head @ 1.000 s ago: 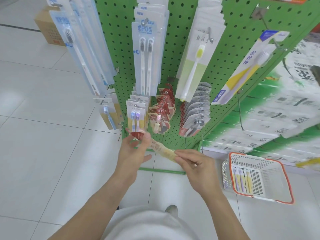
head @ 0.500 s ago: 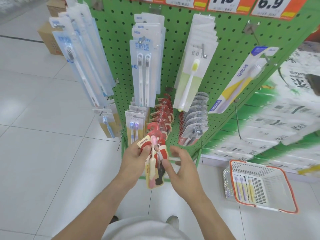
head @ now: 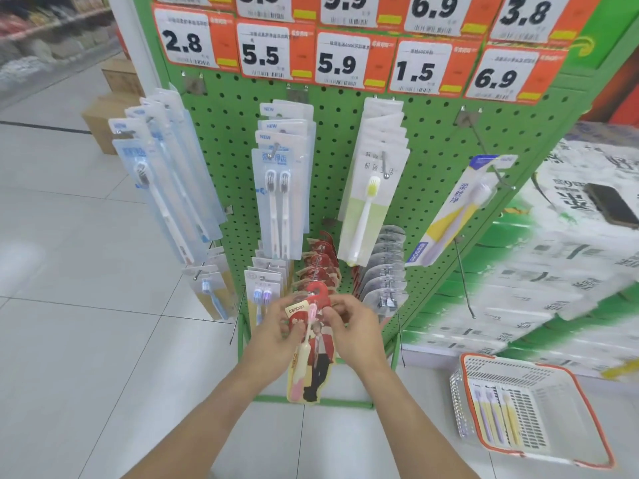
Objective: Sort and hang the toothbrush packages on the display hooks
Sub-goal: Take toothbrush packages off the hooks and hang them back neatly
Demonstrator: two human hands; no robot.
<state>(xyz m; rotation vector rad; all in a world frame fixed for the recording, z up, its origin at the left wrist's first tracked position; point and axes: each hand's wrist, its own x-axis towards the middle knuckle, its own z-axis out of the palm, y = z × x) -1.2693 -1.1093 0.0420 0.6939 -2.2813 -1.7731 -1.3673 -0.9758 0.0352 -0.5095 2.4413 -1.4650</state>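
Green pegboard (head: pixel 432 160) behind; both hands pinch the red toothbrush package (head: pixel 311 350) near its top, left hand (head: pixel 276 335) and right hand (head: pixel 352 326) on either edge.

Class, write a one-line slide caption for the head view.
Both hands, left hand and right hand, hold a red carded toothbrush package before the green pegboard rack.

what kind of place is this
Most likely a shop aisle: a green pegboard rack hung with toothbrush packages, price tags along the top, and a shopping basket on the floor.
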